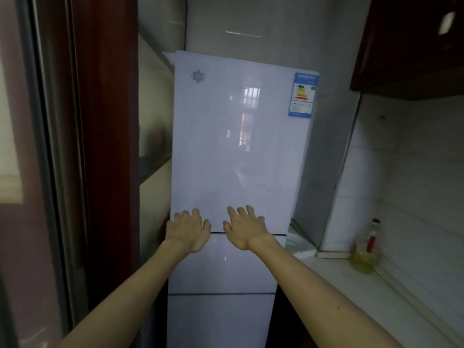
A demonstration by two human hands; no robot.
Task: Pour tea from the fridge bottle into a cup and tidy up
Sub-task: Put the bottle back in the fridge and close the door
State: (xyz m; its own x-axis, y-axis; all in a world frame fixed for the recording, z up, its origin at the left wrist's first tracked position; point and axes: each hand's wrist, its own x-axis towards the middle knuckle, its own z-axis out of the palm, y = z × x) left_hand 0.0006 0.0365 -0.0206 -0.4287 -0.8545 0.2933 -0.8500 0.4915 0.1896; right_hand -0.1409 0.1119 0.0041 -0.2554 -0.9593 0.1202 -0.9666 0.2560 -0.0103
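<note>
Because the tall glossy white fridge (236, 151) is shut, the left hand (188, 229) and right hand (244, 228) rest apart, fingers spread and empty, at its upper door's bottom edge, seemingly to pull it open.

left hand (188, 228): fingers spread, palm forward | right hand (244, 227): same (both arms outstretched, side by side)

Glossy, glass-smooth white fridge door (233, 146) mirrors a window; dark polished wood door frame (108, 146); pale tiled wall (401, 172), faint sheen.
</note>
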